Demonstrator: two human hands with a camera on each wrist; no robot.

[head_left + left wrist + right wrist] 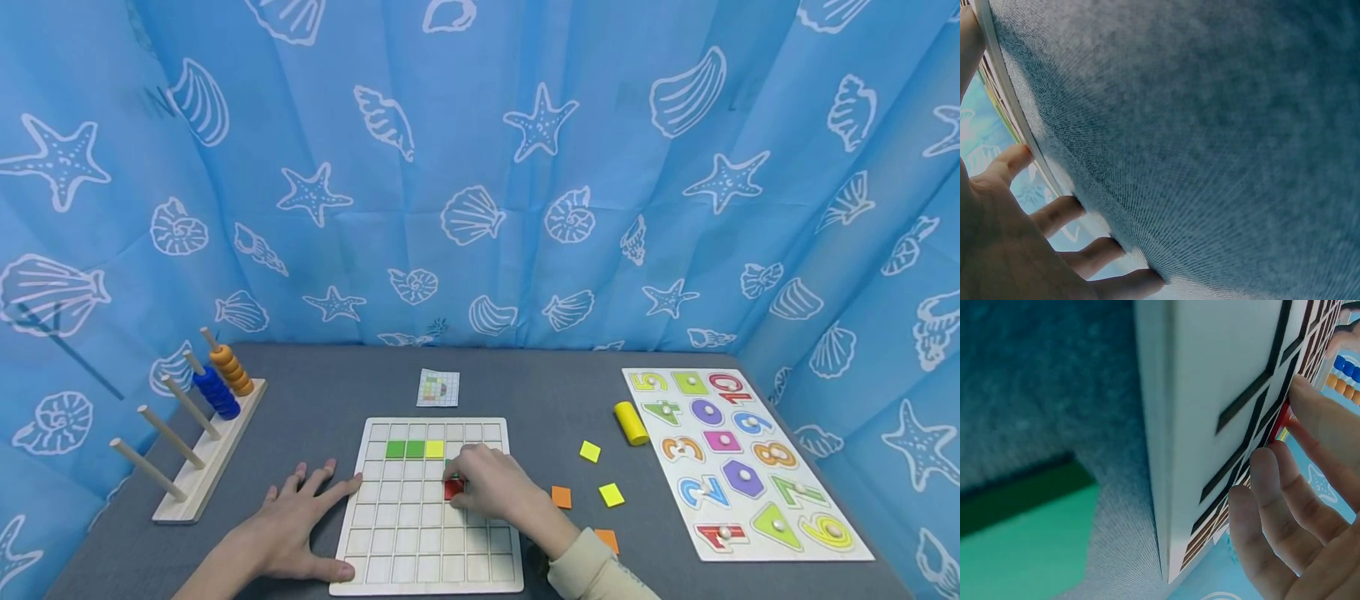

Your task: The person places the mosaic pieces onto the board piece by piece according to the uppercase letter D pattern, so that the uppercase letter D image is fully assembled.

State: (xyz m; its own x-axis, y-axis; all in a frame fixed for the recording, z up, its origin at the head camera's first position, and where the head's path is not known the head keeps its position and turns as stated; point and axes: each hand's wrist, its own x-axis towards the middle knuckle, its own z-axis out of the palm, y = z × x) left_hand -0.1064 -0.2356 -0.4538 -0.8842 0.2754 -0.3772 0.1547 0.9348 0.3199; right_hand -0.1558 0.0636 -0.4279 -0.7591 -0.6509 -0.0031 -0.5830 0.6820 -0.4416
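A pale wooden grid board [408, 567] lies on the grey tabletop. In its second row from the far edge sit two green tiles [395, 450] and a yellow tile [434, 450]. My right hand [491, 483] is over the board's right half, thumb and index finger pinching a red tile [453, 489] down at the grid; the right wrist view shows the red tile [1280, 420] between those fingertips. A bit of green shows beside the knuckles, mostly hidden. My left hand [296, 525] is spread at the board's left side, its thumb and index fingertip right at the edge.
Loose yellow tiles [611, 495] and orange tiles [561, 497] lie right of the board. A yellow cylinder [632, 423] rests against a number puzzle [750, 467]. On the left stands a peg rack [217, 450] with blue and orange beads. A small pattern card [438, 388] lies behind the board.
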